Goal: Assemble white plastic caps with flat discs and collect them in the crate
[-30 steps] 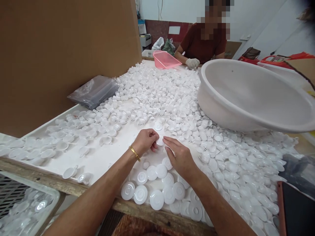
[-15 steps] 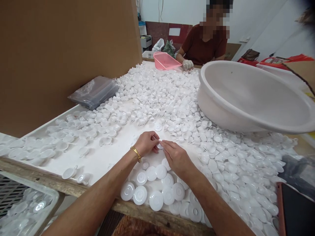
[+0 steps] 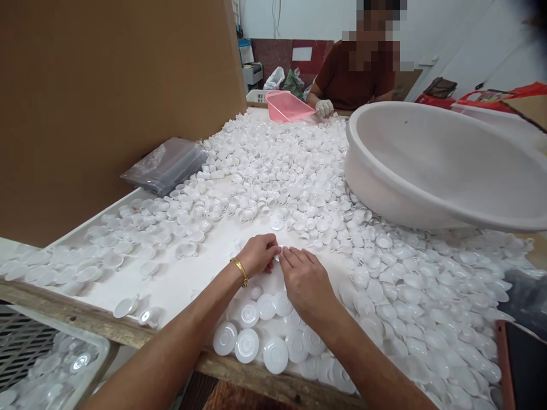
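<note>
Above the pale tabletop (image 3: 183, 285), my left hand (image 3: 257, 254), with a gold bangle at its wrist, pinches the edge of a small white saucer (image 3: 279, 253). Fingers cover most of that piece. My right hand (image 3: 304, 282) meets it from the other side, fingertips closed against it and the back of the hand toward me. Nearest to my wrists, several white saucers (image 3: 276, 355) lie spread along the table's front edge, partly overlapping. One more disc (image 3: 276, 222) rests just beyond my fingers. Tiny white cups with handles (image 3: 273, 171) are heaped behind it.
A large white basin (image 3: 384, 188) leans on the heap at the right. Dark plastic packets (image 3: 166, 165) lie by a tall brown cardboard panel (image 3: 119, 102). A pink scoop (image 3: 287, 107) is at the back, near a co-worker's gloved hand (image 3: 324, 108). A crate (image 3: 100, 347) stands lower left, a phone (image 3: 523, 364) right.
My right hand has turned more palm-down, its fingers now lying closer together over the saucer. My left hand keeps its pinch. The view has shifted slightly.
</note>
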`<control>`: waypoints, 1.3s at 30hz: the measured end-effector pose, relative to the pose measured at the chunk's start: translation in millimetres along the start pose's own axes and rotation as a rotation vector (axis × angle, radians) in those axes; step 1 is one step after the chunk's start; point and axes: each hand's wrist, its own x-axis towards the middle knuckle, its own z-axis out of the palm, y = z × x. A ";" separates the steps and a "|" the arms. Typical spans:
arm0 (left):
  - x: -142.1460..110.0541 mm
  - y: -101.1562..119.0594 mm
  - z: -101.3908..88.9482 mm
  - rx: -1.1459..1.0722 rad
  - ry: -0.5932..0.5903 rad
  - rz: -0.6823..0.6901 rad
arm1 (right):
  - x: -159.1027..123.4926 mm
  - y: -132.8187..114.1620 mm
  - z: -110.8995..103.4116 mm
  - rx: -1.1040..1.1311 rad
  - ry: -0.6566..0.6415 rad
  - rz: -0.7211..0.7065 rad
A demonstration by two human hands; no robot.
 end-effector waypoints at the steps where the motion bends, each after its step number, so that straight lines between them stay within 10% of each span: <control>1: 1.3 -0.2 -1.0 0.025 -0.021 0.000 | 1.4 -0.4 -0.6 -0.002 -0.008 0.009; 7: -5.6 4.3 -1.2 0.248 -0.015 0.009 | 3.1 -8.8 -10.2 -0.012 -0.092 0.032; 15: 3.0 21.5 -7.5 0.613 0.364 0.245 | -13.1 14.2 -17.5 -0.017 -0.010 0.253; 22: 31.0 24.5 -2.0 0.799 0.345 0.275 | -12.9 11.0 -10.1 0.082 0.040 0.075; 31: -22.3 -0.5 -53.3 0.528 0.391 0.105 | -13.0 18.0 -6.5 0.127 0.104 0.103; 39: -33.1 -30.3 -47.0 0.346 0.428 0.117 | 2.5 -12.2 -11.4 0.176 0.134 0.007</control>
